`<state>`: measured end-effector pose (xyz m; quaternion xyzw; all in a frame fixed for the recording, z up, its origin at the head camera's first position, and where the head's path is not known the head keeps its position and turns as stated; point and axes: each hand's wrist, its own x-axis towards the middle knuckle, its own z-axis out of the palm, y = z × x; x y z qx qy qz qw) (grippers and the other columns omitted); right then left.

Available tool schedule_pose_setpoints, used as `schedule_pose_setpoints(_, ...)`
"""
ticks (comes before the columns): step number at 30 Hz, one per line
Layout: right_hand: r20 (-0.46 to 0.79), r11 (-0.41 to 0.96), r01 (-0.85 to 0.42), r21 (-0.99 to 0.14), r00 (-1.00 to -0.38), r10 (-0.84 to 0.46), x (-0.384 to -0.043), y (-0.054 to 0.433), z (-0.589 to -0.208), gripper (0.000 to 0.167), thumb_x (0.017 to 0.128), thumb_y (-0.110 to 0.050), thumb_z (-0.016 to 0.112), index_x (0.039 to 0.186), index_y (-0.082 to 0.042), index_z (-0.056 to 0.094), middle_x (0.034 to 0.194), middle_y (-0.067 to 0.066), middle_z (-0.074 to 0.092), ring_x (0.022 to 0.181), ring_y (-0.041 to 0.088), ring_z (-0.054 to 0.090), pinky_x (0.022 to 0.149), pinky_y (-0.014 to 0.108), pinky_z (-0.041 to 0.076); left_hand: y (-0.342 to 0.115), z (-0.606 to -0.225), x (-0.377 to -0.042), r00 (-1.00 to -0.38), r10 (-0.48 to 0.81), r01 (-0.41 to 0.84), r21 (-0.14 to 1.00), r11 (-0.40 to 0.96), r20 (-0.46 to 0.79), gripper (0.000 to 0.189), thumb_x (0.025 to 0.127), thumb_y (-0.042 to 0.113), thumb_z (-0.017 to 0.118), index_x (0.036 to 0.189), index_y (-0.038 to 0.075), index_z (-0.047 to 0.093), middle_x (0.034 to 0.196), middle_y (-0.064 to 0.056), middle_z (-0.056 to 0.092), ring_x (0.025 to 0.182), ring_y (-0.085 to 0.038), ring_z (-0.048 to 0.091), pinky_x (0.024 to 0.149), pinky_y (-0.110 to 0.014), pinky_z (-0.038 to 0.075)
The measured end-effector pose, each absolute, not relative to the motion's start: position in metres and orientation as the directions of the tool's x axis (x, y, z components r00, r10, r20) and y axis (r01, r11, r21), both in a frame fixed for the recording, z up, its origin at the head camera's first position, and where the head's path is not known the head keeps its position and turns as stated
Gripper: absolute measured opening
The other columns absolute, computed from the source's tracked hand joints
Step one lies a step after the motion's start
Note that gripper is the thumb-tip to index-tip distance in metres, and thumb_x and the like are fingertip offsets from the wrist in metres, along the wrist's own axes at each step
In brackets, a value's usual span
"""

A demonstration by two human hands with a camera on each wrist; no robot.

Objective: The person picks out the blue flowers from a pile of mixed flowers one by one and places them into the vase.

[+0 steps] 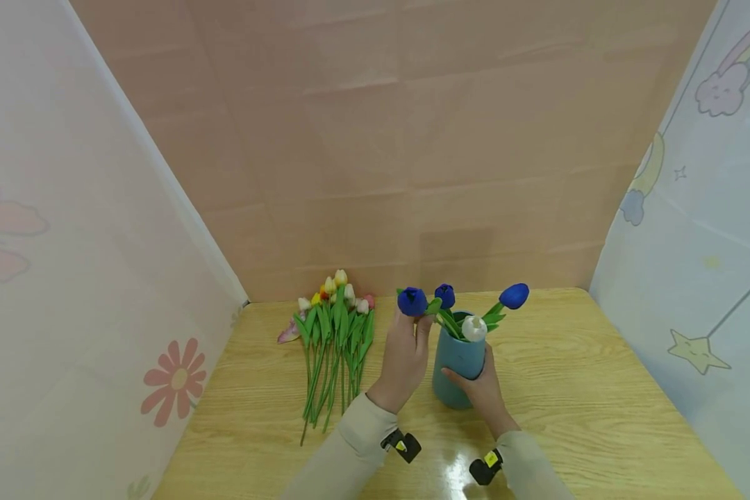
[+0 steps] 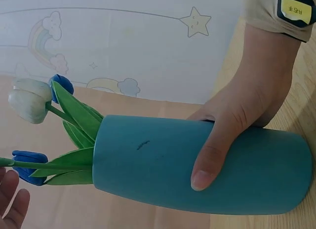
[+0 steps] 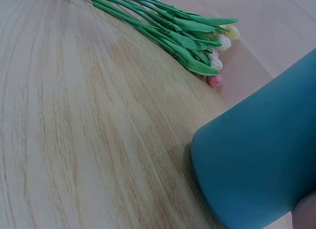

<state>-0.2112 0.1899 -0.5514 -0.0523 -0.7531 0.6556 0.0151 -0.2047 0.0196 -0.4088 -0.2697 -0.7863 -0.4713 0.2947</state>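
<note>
A blue vase [image 1: 459,368] stands on the table, gripped by my right hand [image 1: 484,389] with the thumb across its side. White [image 1: 474,328] and blue tulips [image 1: 444,296] stick out of its mouth, one blue tulip [image 1: 514,296] leaning right. My left hand [image 1: 406,357] is at the head of another blue tulip [image 1: 412,301], left of the vase mouth, its fingers at the stem. In the left wrist view, that green stem [image 2: 64,166] runs into the vase, and left fingertips [image 2: 17,209] show beside it. The right wrist view shows mostly the vase's lower part [image 3: 252,155].
A bunch of tulips [image 1: 334,340] in white, yellow and pink lies on the wooden table [image 1: 244,417], left of my hands. A brown backdrop [image 1: 350,139] rises behind the table, with printed white sheets [image 1: 694,243] on both sides.
</note>
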Motion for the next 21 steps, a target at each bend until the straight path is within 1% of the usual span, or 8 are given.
schedule_pose_setpoints(4, -0.058, 0.133, 0.071, -0.989, -0.994, 0.097, -0.2116, 0.1901, -0.5512, 0.103, 0.084, -0.029, 0.077, 0.154, -0.022, 0.002, 0.153, 0.017, 0.024, 0.138, 0.04, 0.028, 0.108, 0.065, 0.023, 0.0193, -0.4063, -0.2055, -0.658, 0.129, 0.716, 0.564, 0.411, 0.742, 0.009, 0.101, 0.015, 0.048, 0.107, 0.008, 0.047, 0.093, -0.006, 0.047, 0.081, -0.016, 0.051, 0.071, -0.026, 0.045)
schedule_pose_setpoints(7, -0.078, 0.119, 0.088, -0.989, -0.993, 0.087, -0.2131, 0.1911, -0.5517, 0.103, 0.084, -0.026, 0.076, 0.154, -0.021, 0.002, 0.154, 0.017, 0.023, 0.139, 0.04, 0.027, 0.109, 0.064, 0.023, 0.0186, -0.4044, -0.2066, -0.619, 0.1, 0.733, 0.527, 0.429, 0.779, 0.011, 0.1, 0.013, 0.052, 0.109, 0.007, 0.05, 0.093, -0.006, 0.052, 0.084, -0.017, 0.054, 0.074, -0.028, 0.048)
schedule_pose_setpoints(10, -0.08, 0.11, 0.088, -0.99, -0.994, 0.079, -0.2137, 0.1918, -0.5527, 0.102, 0.085, -0.024, 0.076, 0.155, -0.021, 0.002, 0.154, 0.017, 0.022, 0.139, 0.04, 0.027, 0.109, 0.064, 0.024, 0.0173, -0.4041, -0.2066, -0.593, 0.078, 0.741, 0.505, 0.443, 0.801, 0.014, 0.098, 0.013, 0.056, 0.111, 0.007, 0.052, 0.092, -0.007, 0.056, 0.084, -0.018, 0.057, 0.075, -0.029, 0.05)
schedule_pose_setpoints(12, -0.068, 0.11, 0.077, -0.991, -0.995, 0.078, -0.2129, 0.1915, -0.5532, 0.101, 0.085, -0.024, 0.075, 0.154, -0.022, 0.002, 0.154, 0.017, 0.023, 0.139, 0.039, 0.027, 0.109, 0.064, 0.024, 0.0168, -0.4041, -0.206, -0.586, 0.072, 0.743, 0.5, 0.444, 0.807, 0.017, 0.098, 0.012, 0.057, 0.112, 0.006, 0.052, 0.091, -0.007, 0.058, 0.084, -0.019, 0.058, 0.075, -0.031, 0.051)
schedule_pose_setpoints(14, -0.054, 0.114, 0.063, -0.991, -0.995, 0.08, -0.2123, 0.1913, -0.5536, 0.101, 0.085, -0.025, 0.075, 0.154, -0.023, 0.002, 0.153, 0.017, 0.023, 0.139, 0.039, 0.027, 0.108, 0.064, 0.024, 0.0169, -0.4045, -0.2063, -0.59, 0.081, 0.743, 0.5, 0.445, 0.804, 0.015, 0.098, 0.012, 0.056, 0.112, 0.006, 0.052, 0.091, -0.007, 0.056, 0.084, -0.018, 0.057, 0.074, -0.031, 0.051)
schedule_pose_setpoints(18, -0.037, 0.126, 0.049, -0.991, -0.995, 0.094, -0.2124, 0.1905, -0.5548, 0.101, 0.084, -0.029, 0.077, 0.154, -0.023, 0.004, 0.152, 0.016, 0.025, 0.138, 0.039, 0.029, 0.107, 0.064, 0.025, 0.0182, -0.4063, -0.2072, -0.586, 0.103, 0.752, 0.492, 0.439, 0.804, 0.014, 0.098, 0.011, 0.055, 0.111, 0.005, 0.052, 0.092, -0.008, 0.053, 0.083, -0.018, 0.055, 0.073, -0.03, 0.05)
schedule_pose_setpoints(21, -0.036, 0.135, 0.051, -0.99, -0.994, 0.106, -0.2135, 0.1903, -0.5567, 0.102, 0.082, -0.032, 0.078, 0.154, -0.024, 0.006, 0.151, 0.014, 0.026, 0.137, 0.039, 0.03, 0.107, 0.063, 0.026, 0.0197, -0.4085, -0.2079, -0.588, 0.1, 0.753, 0.497, 0.431, 0.803, 0.014, 0.098, 0.011, 0.056, 0.11, 0.004, 0.053, 0.093, -0.008, 0.055, 0.084, -0.018, 0.057, 0.074, -0.028, 0.051)
